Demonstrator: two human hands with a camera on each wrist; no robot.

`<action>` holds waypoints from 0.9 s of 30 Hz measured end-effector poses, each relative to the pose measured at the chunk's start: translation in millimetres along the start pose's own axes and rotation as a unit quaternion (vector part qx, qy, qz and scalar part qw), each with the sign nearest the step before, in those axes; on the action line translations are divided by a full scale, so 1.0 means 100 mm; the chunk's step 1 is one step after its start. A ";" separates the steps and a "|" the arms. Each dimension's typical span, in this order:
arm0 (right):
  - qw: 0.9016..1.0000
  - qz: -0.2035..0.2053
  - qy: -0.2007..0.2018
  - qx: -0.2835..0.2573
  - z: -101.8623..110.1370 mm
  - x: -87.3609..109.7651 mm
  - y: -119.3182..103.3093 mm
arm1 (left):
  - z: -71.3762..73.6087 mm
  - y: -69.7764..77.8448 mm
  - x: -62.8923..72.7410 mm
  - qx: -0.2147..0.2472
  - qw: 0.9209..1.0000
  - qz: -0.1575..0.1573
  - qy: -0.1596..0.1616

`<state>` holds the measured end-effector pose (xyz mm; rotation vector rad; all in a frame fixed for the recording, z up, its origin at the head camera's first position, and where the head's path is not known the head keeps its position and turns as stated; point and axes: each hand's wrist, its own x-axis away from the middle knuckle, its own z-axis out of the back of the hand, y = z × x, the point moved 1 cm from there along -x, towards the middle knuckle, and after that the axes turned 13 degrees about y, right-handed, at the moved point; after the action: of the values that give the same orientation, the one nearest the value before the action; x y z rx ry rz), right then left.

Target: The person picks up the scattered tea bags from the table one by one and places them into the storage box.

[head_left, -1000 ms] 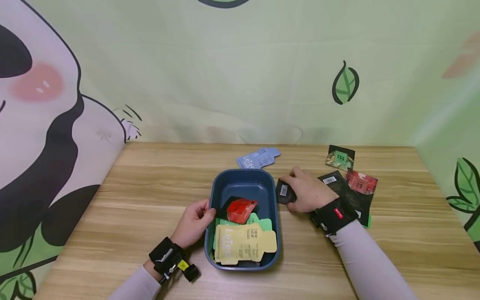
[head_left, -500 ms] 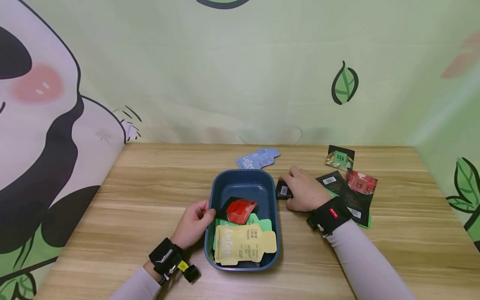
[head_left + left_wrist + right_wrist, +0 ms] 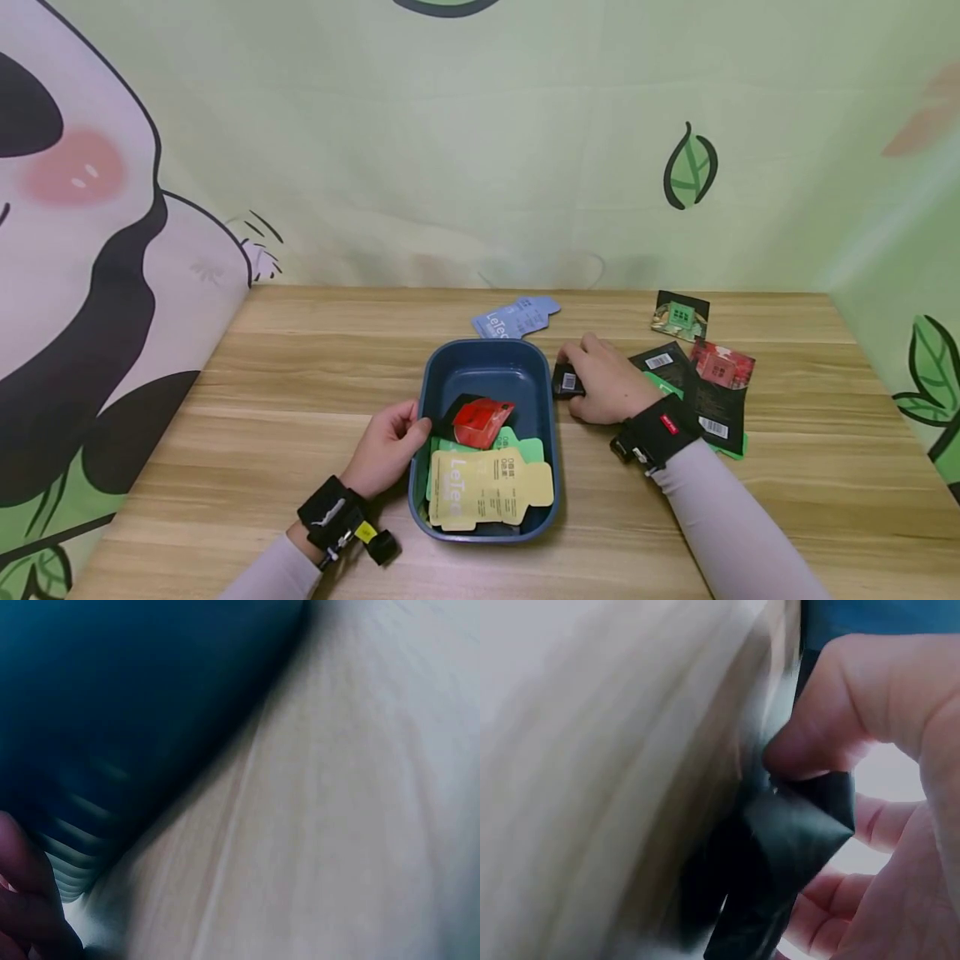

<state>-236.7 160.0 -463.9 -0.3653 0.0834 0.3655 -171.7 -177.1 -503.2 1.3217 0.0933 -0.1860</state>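
Head view: the blue bin (image 3: 483,367) stands on the wooden table (image 3: 300,375); the yellow sachet (image 3: 487,492) overlies green packaging (image 3: 532,450) in its near half, with the red packet (image 3: 482,422) just beyond; bare floor shows at the far end; the left hand (image 3: 382,446) pinches the left rim; the right hand (image 3: 611,383) grasps the black packet (image 3: 567,382) beside the right wall; tabletop extends leftward from the bin.
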 end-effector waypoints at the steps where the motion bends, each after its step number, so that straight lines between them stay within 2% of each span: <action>1: 1.000 -0.002 0.001 -0.003 0.00 0.00 0.00 | 0.00 0.00 0.00 0.000 1.000 0.000 0.000; 10: 0.999 -0.009 0.017 -0.040 0.01 -0.02 0.00 | 0.00 0.01 0.00 0.001 1.000 0.005 -0.001; 19: 0.999 -0.027 0.021 -0.003 -0.01 -0.02 -0.03 | 0.01 0.00 -0.01 -0.001 1.000 0.009 0.000; 27: 0.995 -0.043 0.077 -0.035 -0.01 -0.05 -0.02 | 0.01 -0.01 -0.01 0.002 1.000 0.011 -0.003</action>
<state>-240.7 156.0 -462.9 -0.4646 0.2045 0.2543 -172.8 -177.7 -503.4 1.3249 0.0725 -0.1717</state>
